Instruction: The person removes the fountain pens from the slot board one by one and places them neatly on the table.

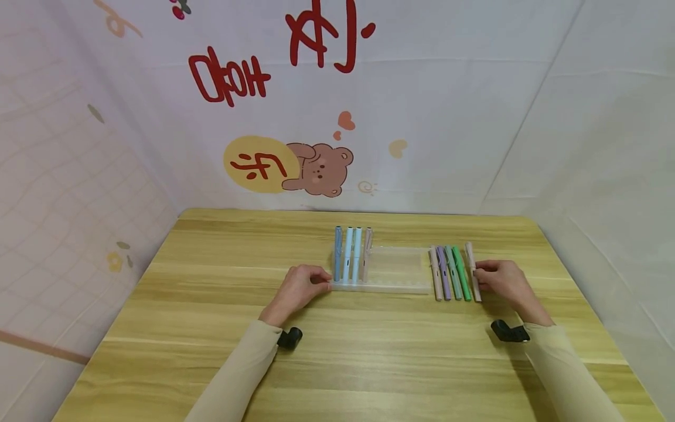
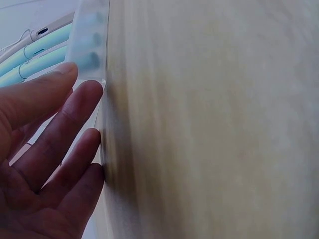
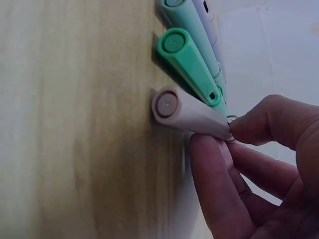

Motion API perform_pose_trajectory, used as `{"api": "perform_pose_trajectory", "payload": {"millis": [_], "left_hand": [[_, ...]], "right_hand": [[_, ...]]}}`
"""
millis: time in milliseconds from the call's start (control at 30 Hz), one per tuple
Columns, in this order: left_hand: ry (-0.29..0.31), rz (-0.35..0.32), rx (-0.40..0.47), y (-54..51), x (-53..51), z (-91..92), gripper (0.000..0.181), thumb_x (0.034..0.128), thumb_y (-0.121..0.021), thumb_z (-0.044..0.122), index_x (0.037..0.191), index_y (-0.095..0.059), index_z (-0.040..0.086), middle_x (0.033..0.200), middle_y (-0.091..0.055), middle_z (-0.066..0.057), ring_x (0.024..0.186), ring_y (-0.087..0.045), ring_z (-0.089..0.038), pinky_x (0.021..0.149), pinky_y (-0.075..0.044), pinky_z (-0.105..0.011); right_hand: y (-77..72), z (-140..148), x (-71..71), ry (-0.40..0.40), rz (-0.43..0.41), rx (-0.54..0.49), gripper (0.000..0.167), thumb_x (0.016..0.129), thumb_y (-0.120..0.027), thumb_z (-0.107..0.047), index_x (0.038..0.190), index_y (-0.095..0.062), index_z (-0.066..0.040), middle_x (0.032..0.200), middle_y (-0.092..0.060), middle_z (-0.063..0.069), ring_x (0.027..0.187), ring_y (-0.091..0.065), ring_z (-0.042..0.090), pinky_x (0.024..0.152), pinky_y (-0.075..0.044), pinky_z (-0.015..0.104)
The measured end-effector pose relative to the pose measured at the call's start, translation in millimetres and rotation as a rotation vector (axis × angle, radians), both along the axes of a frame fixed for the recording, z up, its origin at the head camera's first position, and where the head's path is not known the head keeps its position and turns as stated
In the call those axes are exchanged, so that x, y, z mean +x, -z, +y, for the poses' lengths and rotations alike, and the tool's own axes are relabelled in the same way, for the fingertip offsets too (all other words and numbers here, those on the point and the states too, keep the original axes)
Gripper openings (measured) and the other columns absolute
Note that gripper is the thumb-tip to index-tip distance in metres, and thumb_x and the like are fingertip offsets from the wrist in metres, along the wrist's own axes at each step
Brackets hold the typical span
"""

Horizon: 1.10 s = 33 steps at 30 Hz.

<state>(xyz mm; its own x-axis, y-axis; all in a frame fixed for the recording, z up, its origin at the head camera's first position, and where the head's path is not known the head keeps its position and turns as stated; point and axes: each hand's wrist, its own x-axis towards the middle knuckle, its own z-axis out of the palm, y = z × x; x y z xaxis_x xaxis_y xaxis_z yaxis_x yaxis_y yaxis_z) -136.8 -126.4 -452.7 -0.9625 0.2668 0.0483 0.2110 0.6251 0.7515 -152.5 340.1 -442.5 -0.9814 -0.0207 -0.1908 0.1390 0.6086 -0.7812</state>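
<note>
A clear plastic pen tray [image 1: 396, 288] lies on the table with a blue pen [image 1: 338, 255], two light blue pens [image 1: 348, 255] and a dusty pink pen [image 1: 367, 255] side by side at its left. Thumb and index fingertips of my left hand [image 1: 302, 288] touch the tray's left end near its front corner; in the left wrist view the left hand [image 2: 55, 144] has fairly straight fingers. My right hand [image 1: 506, 284] pinches a pale pink pen [image 3: 194, 114] between thumb and fingers. This pen is the rightmost of the row beside the tray.
Right of the tray lie another pale pink pen [image 1: 435, 274], a purple pen [image 1: 445, 274], a grey-green pen [image 1: 453, 274] and a bright green pen [image 1: 462, 274]. A printed white cloth wall [image 1: 432, 117] stands behind the wooden table [image 1: 369, 363].
</note>
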Motion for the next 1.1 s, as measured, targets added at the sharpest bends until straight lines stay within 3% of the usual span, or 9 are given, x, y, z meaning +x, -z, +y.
{"api": "perform_pose_trajectory", "payload": {"millis": [233, 900, 1100], "left_hand": [[0.010, 0.004, 0.011, 0.6, -1.1, 0.7, 0.007, 0.0890, -0.083, 0.011, 0.096, -0.081, 0.011, 0.094, -0.077, 0.003, 0.086, -0.070, -0.010, 0.084, -0.056, -0.035], [0.005, -0.003, 0.011, 1.3, -0.7, 0.7, 0.006, 0.0892, -0.083, 0.012, 0.095, -0.081, 0.012, 0.093, -0.077, 0.004, 0.086, -0.069, -0.011, 0.086, -0.055, -0.038], [0.005, -0.002, 0.013, 2.6, 0.1, -0.4, 0.006, 0.0898, -0.082, 0.012, 0.096, -0.081, 0.011, 0.094, -0.077, 0.004, 0.087, -0.069, -0.011, 0.086, -0.055, -0.037]], "right_hand": [[3.1, 1.8, -3.4, 0.002, -0.039, 0.006, 0.047, 0.104, -0.058, -0.014, 0.135, -0.054, 0.020, 0.121, -0.067, 0.034, 0.086, -0.072, 0.013, 0.074, -0.061, 0.030], [-0.2, 1.1, -8.4, -0.014, -0.077, 0.007, 0.043, 0.102, -0.061, -0.013, 0.128, -0.057, 0.021, 0.102, -0.074, 0.020, 0.080, -0.073, 0.014, 0.070, -0.061, 0.031], [-2.9, -1.1, -8.8, -0.005, -0.089, 0.031, 0.042, 0.102, -0.060, -0.013, 0.127, -0.059, 0.020, 0.105, -0.073, 0.022, 0.083, -0.073, 0.015, 0.072, -0.061, 0.031]]}}
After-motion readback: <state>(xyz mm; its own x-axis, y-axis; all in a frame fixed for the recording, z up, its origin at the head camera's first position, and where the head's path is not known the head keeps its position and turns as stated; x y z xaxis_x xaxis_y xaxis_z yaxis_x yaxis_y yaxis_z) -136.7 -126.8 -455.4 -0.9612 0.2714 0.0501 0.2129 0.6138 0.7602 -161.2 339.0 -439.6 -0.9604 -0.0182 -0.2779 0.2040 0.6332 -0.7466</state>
